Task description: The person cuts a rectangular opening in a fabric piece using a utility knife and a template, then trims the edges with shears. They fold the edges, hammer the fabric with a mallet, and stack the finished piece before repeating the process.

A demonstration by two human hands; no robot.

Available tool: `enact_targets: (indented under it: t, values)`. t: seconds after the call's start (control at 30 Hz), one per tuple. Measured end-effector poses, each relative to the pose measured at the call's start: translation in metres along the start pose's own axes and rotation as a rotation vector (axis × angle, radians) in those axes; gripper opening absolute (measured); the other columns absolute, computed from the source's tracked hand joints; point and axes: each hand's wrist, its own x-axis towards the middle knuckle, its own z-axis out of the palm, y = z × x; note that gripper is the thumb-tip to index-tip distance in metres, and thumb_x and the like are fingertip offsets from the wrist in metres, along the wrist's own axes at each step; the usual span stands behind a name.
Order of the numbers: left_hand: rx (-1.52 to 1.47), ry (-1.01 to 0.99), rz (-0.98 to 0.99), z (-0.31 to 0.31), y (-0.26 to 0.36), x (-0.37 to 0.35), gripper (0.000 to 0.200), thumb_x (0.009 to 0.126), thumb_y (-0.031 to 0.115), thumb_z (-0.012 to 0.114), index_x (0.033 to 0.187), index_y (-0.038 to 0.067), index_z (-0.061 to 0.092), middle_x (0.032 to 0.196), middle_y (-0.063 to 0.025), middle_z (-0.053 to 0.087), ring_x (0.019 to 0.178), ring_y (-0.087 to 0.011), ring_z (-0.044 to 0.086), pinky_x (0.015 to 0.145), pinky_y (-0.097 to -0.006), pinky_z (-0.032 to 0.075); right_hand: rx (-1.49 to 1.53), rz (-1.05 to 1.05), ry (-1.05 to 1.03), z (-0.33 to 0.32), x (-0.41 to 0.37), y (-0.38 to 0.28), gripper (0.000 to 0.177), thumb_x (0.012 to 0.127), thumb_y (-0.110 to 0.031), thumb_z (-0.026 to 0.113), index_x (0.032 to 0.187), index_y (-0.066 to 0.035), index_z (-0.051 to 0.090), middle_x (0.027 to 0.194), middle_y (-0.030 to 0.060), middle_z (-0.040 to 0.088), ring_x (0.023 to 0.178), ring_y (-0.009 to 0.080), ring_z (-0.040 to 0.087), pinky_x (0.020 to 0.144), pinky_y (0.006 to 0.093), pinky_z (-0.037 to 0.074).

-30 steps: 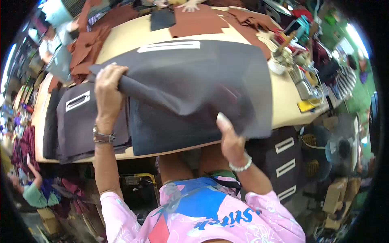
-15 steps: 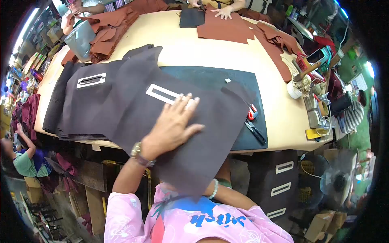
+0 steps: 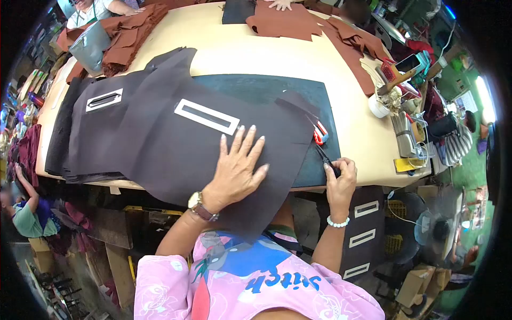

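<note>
A dark fabric panel (image 3: 176,144) lies over the near edge of the table, with a white rectangular frame (image 3: 207,117) on it. My left hand (image 3: 237,168) rests flat on the panel, fingers spread, just below that frame. At the table's near edge my right hand (image 3: 341,181) is closed round the handle of black scissors (image 3: 325,156), whose tips point away from me. Red-handled snips (image 3: 320,133) lie just beyond them, on the dark green mat (image 3: 332,112) at the panel's right side.
Stacked dark pieces (image 3: 80,133) lie at the left. Reddish-brown fabric (image 3: 285,21) is at the far side, by a co-worker's hand (image 3: 280,5). A white pot (image 3: 378,106) and a yellow object (image 3: 405,165) stand at the right. More framed dark panels (image 3: 362,224) hang below the edge.
My right hand has come up from beneath the panel to the scissors and closed on them. The white square piece on the mat no longer shows. The view has shifted slightly.
</note>
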Motion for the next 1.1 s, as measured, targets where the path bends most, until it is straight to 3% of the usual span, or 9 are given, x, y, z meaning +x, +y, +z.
enact_targets:
  t: [0.13,0.17,0.27,0.4,0.63,0.8,0.9,1.0,1.1]
  values:
    - [0.003,-0.001,-0.001,0.016,0.017,0.0,0.063,0.086,0.05,0.048,0.134,0.009,0.04,0.142,-0.0213,0.028,0.132,-0.0398,0.023,0.103,-0.0605,0.017,0.305,0.182,0.238,-0.01,0.003,-0.001,0.009,0.083,-0.004,0.062,0.085,0.005,0.06,0.076,0.0088,0.059,0.065,0.0143,0.052,0.061,0.0288,0.043]
    - [-0.003,-0.015,0.013,0.016,0.019,-0.004,0.064,0.086,0.05,0.048,0.134,0.01,0.04,0.142,-0.0211,0.028,0.132,-0.0397,0.023,0.103,-0.0605,0.018,0.389,0.217,0.216,-0.016,0.002,-0.008,0.01,0.086,-0.005,0.058,0.087,0.004,0.06,0.079,0.0058,0.059,0.066,0.0113,0.05,0.061,0.0278,0.043]
    - [0.002,-0.056,0.097,0.013,0.03,-0.014,0.064,0.084,0.051,0.05,0.135,0.012,0.04,0.141,-0.0197,0.03,0.131,-0.0389,0.024,0.102,-0.0604,0.02,0.483,0.115,0.084,-0.02,-0.005,-0.043,0.01,0.088,-0.006,0.055,0.09,0.003,0.06,0.08,0.0074,0.06,0.07,0.0137,0.054,0.065,0.028,0.045]
    - [-0.052,-0.092,0.206,0.018,0.038,-0.034,0.058,0.083,0.049,0.053,0.128,0.012,0.047,0.136,-0.0165,0.04,0.128,-0.0366,0.031,0.1,-0.0605,0.024,0.631,-0.19,-0.223,0.006,-0.025,-0.088,0.012,0.085,-0.005,0.054,0.09,0.004,0.058,0.089,0.0175,0.061,0.082,0.0307,0.061,0.074,0.0364,0.048]
    - [-0.149,-0.065,0.211,0.013,0.038,-0.033,0.061,0.082,0.048,0.055,0.131,0.012,0.045,0.139,-0.0169,0.036,0.131,-0.0348,0.028,0.103,-0.0592,0.02,0.264,-0.233,-0.016,0.03,-0.014,-0.046,0.009,0.082,-0.007,0.056,0.084,0.002,0.057,0.098,0.0183,0.058,0.098,0.034,0.052,0.087,0.0425,0.039]
    - [0.025,0.071,-0.073,0.001,0.006,-0.017,0.066,0.083,0.045,0.056,0.133,0.005,0.04,0.139,-0.0184,0.035,0.13,-0.0375,0.029,0.102,-0.0599,0.02,-0.048,-0.238,0.158,0.012,0.0,-0.022,0.023,0.074,-0.011,0.067,0.094,-0.001,0.061,0.102,0.0135,0.052,0.098,0.0313,0.05,0.085,0.0427,0.039]
    - [0.121,0.154,-0.311,0.001,-0.024,-0.009,0.072,0.083,0.045,0.056,0.134,-0.001,0.036,0.139,-0.0204,0.034,0.13,-0.0386,0.028,0.102,-0.0597,0.021,-0.089,-0.329,0.192,0.01,0.031,-0.034,0.026,0.078,-0.017,0.066,0.097,-0.001,0.062,0.102,0.0135,0.054,0.097,0.0303,0.05,0.083,0.0412,0.04]
    - [0.162,0.092,-0.412,-0.003,-0.045,-0.003,0.083,0.08,0.055,0.055,0.133,-0.004,0.034,0.14,-0.0208,0.032,0.132,-0.0374,0.026,0.103,-0.06,0.02,-0.264,-0.377,0.163,0.032,0.076,-0.037,0.029,0.081,-0.027,0.062,0.096,-0.003,0.065,0.102,0.0143,0.056,0.098,0.0303,0.051,0.085,0.0411,0.04]
    - [0.158,0.038,-0.419,-0.006,-0.052,0.003,0.09,0.077,0.063,0.053,0.133,-0.005,0.035,0.141,-0.0201,0.032,0.133,-0.0366,0.022,0.104,-0.0597,0.018,-0.411,-0.252,-0.15,0.052,0.107,-0.036,0.028,0.08,-0.029,0.063,0.091,-0.003,0.066,0.099,0.0148,0.058,0.097,0.0309,0.053,0.085,0.0412,0.041]
